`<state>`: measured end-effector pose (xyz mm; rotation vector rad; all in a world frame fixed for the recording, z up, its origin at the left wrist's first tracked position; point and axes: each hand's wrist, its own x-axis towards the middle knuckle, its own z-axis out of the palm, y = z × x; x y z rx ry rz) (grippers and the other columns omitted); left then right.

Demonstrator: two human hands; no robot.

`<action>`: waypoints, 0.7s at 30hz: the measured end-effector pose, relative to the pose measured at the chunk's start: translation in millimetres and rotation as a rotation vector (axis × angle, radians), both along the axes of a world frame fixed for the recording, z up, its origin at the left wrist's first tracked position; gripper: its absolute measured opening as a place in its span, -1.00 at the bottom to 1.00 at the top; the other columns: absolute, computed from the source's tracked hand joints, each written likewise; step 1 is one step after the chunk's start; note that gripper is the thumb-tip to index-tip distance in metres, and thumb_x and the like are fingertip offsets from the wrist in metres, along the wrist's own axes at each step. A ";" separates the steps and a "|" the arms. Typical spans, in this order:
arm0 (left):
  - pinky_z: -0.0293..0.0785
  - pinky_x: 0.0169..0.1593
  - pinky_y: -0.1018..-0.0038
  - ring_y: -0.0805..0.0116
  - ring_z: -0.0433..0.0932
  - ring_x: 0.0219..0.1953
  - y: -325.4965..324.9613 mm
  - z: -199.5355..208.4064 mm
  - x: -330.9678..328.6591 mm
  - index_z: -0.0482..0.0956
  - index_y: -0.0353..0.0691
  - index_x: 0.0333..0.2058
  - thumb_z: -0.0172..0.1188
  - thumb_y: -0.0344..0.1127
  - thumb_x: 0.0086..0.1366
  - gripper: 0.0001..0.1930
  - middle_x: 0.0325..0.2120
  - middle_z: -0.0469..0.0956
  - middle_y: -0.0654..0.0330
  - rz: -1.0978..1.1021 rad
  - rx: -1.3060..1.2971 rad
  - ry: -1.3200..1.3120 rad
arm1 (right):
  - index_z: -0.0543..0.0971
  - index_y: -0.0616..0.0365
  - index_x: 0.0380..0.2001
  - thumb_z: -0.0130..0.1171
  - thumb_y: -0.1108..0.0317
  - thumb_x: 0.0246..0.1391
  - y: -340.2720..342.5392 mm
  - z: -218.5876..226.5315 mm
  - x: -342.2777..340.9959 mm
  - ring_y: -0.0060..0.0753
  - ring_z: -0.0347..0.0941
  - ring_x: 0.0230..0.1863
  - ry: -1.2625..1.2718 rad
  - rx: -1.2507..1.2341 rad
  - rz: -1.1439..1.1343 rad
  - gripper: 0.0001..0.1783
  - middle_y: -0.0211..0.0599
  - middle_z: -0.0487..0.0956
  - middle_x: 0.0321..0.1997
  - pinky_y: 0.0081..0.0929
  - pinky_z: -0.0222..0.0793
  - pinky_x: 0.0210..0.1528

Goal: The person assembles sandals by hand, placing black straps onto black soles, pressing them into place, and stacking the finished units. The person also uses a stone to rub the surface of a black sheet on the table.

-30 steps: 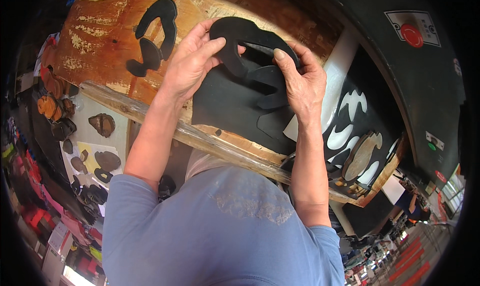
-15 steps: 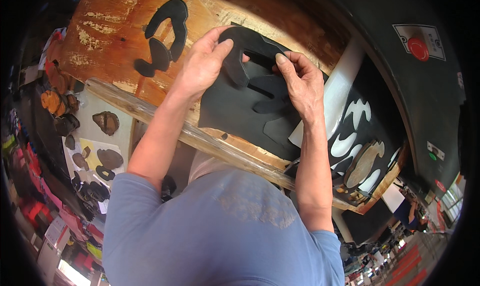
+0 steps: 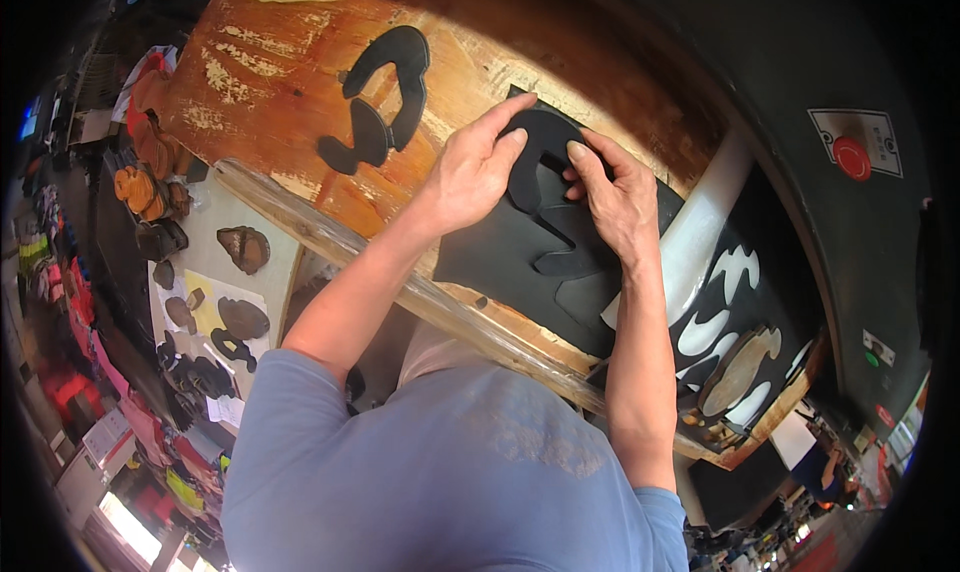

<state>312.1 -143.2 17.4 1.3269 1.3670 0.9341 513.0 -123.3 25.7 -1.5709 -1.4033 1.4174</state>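
A wood-rimmed bay (image 3: 780, 432) at the counter's right end holds white curved pieces (image 3: 702, 332), some forked, and a brown plate (image 3: 735, 372) with a hooked end, close to the front right corner.

The counter (image 3: 270, 112) is worn reddish-brown wood, scraped to pale patches. Along its front edge runs a wooden beam (image 3: 330, 237) with a shiny, clear covering. A matte black sheet (image 3: 490, 257) lies flat, reaching almost to that front edge; beside it, towards the right end, is a smooth white strip (image 3: 700, 232). Nearer the left end lies a black hooked shape (image 3: 410, 87), with a smaller lobed black shape (image 3: 368, 137) against its open side.

The black curved piece (image 3: 548, 132), an arch with a rounded outer edge, is over the back part of the sheet; whether it rests fully on it I cannot tell. The left hand (image 3: 475, 172) is partly open, thumb on the piece's upper face and forefinger stretched along its outer edge. The right hand (image 3: 615, 187) is half curled at the opposite side, thumb and forefinger pinching the rim, the other fingers bent inwards.
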 end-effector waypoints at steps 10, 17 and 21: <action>0.51 0.17 0.22 -0.01 0.60 0.05 51.6 2.0 -122.5 0.60 -0.38 0.13 0.34 -0.32 0.29 -0.54 0.03 0.60 -0.10 0.302 0.309 1.066 | 0.64 0.32 0.12 0.31 0.13 0.29 2.2 -8.6 3.8 -0.64 0.55 -0.46 0.055 -0.024 -0.028 -0.49 -0.38 0.66 -0.43 -0.63 0.48 -0.30; 0.56 0.02 0.50 0.44 0.62 -0.13 50.2 2.5 -131.3 0.65 -0.33 0.00 0.41 -0.45 0.25 -0.66 -0.18 0.62 0.21 0.417 0.038 0.482 | 0.64 0.32 0.11 0.31 0.13 0.30 2.6 -8.2 5.5 -0.64 0.55 -0.47 0.064 -0.028 -0.028 -0.50 -0.37 0.66 -0.43 -0.63 0.48 -0.30; 0.61 -0.03 0.47 0.34 0.69 -0.19 41.9 -9.3 -128.7 0.65 -0.31 -0.01 0.40 -0.49 0.24 -0.67 -0.14 0.67 0.11 0.513 0.202 0.247 | 0.65 0.31 0.11 0.30 0.13 0.31 3.2 -7.9 5.2 -0.64 0.55 -0.46 0.070 -0.032 -0.032 -0.51 -0.37 0.66 -0.42 -0.63 0.49 -0.31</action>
